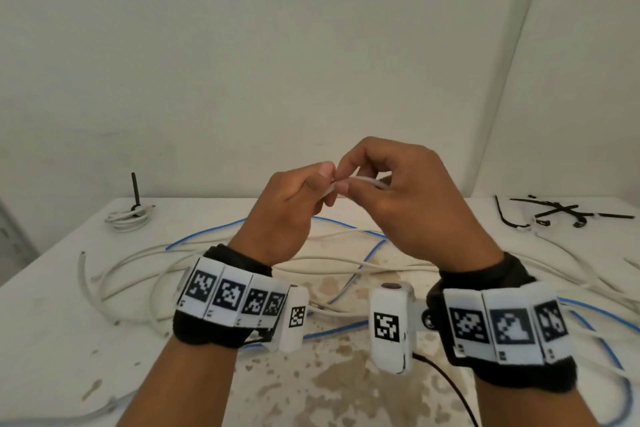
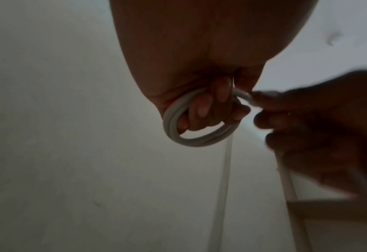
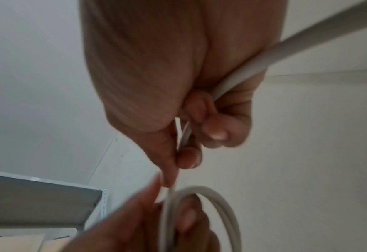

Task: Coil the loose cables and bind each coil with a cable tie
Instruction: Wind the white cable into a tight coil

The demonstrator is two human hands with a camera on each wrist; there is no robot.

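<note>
Both hands are raised above the table in the head view, close together. My left hand (image 1: 326, 184) holds a small coil of white cable (image 2: 199, 141), its fingers (image 2: 203, 107) curled through the loops. My right hand (image 1: 343, 177) pinches the same white cable (image 1: 369, 181) between thumb and forefinger right beside the coil. In the right wrist view the cable (image 3: 264, 56) runs through the right palm and comes out at the pinching fingertips (image 3: 189, 156). Below them the coil (image 3: 227, 202) sits in my left hand (image 3: 135, 218). No cable tie is in either hand.
A bound white coil with a black tie (image 1: 126, 218) lies at the back left of the stained white table (image 1: 52, 322). Several black cable ties (image 1: 561, 213) lie at the back right. Loose white cables (image 1: 114, 274) and a blue cable (image 1: 204, 234) sprawl under my hands.
</note>
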